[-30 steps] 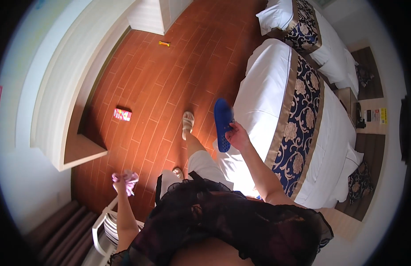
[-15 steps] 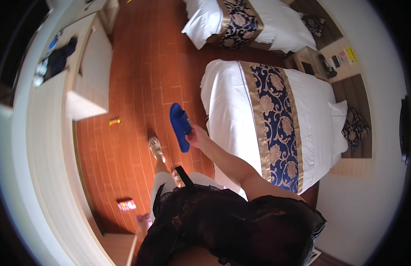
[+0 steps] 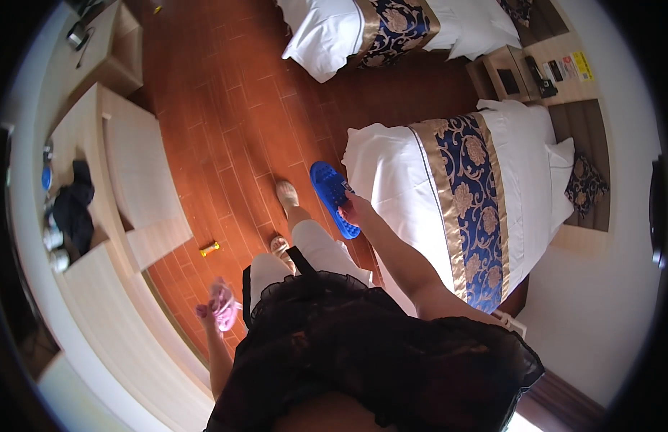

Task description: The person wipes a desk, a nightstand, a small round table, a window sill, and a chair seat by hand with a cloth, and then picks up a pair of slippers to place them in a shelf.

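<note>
Up into fuller view, blurred pink item [image 3: 225, 310] clamped in left fingers [image 3: 201, 312], blue slipper [image 3: 327, 186] clamped in right fingers [image 3: 350, 207]

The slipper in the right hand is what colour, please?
The slipper is blue, showing best in the head view.

bumpy plastic-looking slipper [image 3: 327, 191] over a satiny wood-look floor [image 3: 211, 129]
matt, smooth wood-look cabinet [image 3: 143, 158] on the left, soft cloth bedding [image 3: 395, 176] and kinda shiny woven runner [image 3: 463, 194] right
</note>
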A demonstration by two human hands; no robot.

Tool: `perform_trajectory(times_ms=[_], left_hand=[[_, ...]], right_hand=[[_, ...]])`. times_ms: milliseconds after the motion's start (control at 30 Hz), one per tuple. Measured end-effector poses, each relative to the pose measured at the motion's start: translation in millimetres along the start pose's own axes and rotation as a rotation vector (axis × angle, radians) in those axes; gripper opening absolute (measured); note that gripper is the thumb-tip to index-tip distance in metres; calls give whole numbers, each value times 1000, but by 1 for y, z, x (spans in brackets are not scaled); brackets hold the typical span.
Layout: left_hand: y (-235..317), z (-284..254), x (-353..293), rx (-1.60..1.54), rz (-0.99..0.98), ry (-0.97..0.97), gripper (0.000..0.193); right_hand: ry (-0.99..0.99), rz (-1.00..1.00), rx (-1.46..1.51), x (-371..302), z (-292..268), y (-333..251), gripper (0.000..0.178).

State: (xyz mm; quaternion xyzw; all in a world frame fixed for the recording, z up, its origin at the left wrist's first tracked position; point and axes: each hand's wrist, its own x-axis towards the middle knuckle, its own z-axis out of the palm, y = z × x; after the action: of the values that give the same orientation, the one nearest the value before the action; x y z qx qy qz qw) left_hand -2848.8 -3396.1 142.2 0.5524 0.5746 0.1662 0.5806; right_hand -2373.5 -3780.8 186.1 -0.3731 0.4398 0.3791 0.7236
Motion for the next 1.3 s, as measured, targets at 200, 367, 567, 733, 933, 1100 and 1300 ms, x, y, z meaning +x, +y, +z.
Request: perform_trajectory(times_ms=[200,367,567,733,933,1100,1300], left_hand=[[131,161,111,-150,-342,-325,18],[205,238,148,-435,-755,-545,22],[253,290,183,262,-744,-173,24],[298,332,278,-438,-935,-344,21],[401,474,440,235,-457,-100,24],[506,515,576,295,-184,29,31],[625,590,724,4,-78,95,8]], right_hand=[[84,30,-36,107,53,-113,23],[-81,224,-162,188,153,-197,34],[0,135,-155,255,347,-269,15],[-38,137,-263,344,488,-345,16],[-20,76,-422,428,642,-476,20],[-42,-112,-598,489,801,-505,25],[-70,-413,-1370,611,989,-546,32]])
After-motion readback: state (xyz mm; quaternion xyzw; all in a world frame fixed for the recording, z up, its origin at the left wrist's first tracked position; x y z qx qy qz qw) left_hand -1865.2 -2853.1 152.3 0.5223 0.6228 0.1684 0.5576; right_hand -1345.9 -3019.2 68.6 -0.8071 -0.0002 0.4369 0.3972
